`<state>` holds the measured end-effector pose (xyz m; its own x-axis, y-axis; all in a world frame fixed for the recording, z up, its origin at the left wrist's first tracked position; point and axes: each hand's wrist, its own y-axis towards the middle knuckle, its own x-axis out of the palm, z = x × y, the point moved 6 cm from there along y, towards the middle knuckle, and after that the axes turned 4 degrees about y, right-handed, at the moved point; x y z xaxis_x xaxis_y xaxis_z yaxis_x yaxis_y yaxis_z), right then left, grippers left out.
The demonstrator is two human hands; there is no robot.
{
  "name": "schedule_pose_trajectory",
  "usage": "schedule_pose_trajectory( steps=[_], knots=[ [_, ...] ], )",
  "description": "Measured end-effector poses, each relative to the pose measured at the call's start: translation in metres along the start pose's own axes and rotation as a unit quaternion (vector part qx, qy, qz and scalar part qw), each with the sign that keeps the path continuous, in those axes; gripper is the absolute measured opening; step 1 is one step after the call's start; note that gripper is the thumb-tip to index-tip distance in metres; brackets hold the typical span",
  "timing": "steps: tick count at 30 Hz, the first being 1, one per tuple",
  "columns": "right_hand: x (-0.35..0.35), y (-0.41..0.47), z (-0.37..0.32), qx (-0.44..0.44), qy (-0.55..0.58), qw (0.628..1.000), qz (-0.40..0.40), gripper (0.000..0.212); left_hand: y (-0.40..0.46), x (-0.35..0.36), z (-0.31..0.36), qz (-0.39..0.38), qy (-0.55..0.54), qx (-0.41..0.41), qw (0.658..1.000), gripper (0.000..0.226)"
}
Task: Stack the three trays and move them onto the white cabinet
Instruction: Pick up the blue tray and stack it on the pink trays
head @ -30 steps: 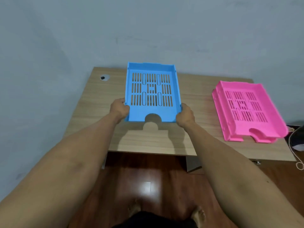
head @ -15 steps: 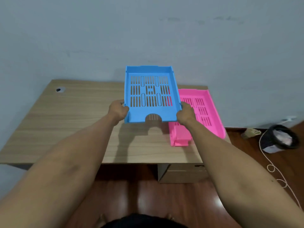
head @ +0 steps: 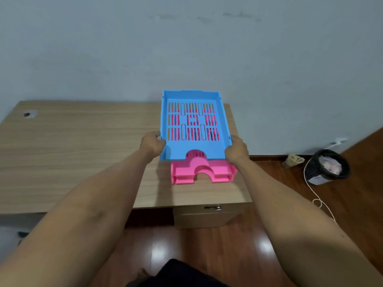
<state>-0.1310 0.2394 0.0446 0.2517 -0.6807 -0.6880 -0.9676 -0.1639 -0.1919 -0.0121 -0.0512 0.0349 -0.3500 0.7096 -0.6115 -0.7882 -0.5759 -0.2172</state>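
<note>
— How was the wooden desk (head: 72, 154) laid out?

— Its left stretch lay bare; the pink trays (head: 202, 172), two stacked, sat near its right front corner, close to both edges.

— And the blue tray (head: 193, 125)?

— Held directly over the pink pair, its front edge short of theirs. The left hand (head: 152, 142) gripped its left rim, the right hand (head: 236, 151) its right rim.

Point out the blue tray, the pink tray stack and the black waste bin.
blue tray (head: 193, 149), head view, bare floor near its front notch.
pink tray stack (head: 182, 175), head view, front wall left of the arch.
black waste bin (head: 317, 172), head view, mesh side wall.
</note>
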Motion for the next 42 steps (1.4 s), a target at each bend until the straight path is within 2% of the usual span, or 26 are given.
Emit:
schedule_pose_trajectory(
  steps=[6, 16, 24, 28, 33, 37, 42],
  knots=[
    [-0.01, 0.009, 0.031, 0.021, 0.013, 1.0, -0.019, 0.038, -0.003, 0.032, 0.009, -0.01, 0.01, -0.004, 1.0, 0.038],
    [-0.015, 0.011, 0.039, 0.017, -0.007, 1.0, -0.025, 0.039, -0.006, 0.04, 0.001, -0.017, -0.003, -0.032, 0.999, 0.042],
    [-0.018, 0.011, 0.046, 0.007, 0.079, 0.997, -0.005, 0.009, -0.014, 0.037, -0.001, -0.036, -0.041, -0.034, 0.998, 0.04],
    [-0.018, 0.014, 0.049, 0.033, 0.128, 0.991, 0.005, 0.02, -0.02, 0.04, -0.002, -0.048, -0.107, -0.06, 0.991, 0.029],
    [-0.008, 0.015, 0.059, 0.069, 0.185, 0.98, -0.031, 0.018, -0.024, 0.043, -0.003, -0.069, -0.14, -0.065, 0.986, 0.021],
    [-0.006, 0.018, 0.063, 0.078, 0.195, 0.977, -0.037, 0.018, -0.026, 0.044, -0.006, -0.064, -0.145, -0.087, 0.983, 0.016],
    [-0.003, 0.021, 0.065, 0.091, 0.178, 0.979, -0.037, 0.019, -0.025, 0.047, -0.01, -0.056, -0.153, -0.109, 0.981, 0.021]
  ],
)
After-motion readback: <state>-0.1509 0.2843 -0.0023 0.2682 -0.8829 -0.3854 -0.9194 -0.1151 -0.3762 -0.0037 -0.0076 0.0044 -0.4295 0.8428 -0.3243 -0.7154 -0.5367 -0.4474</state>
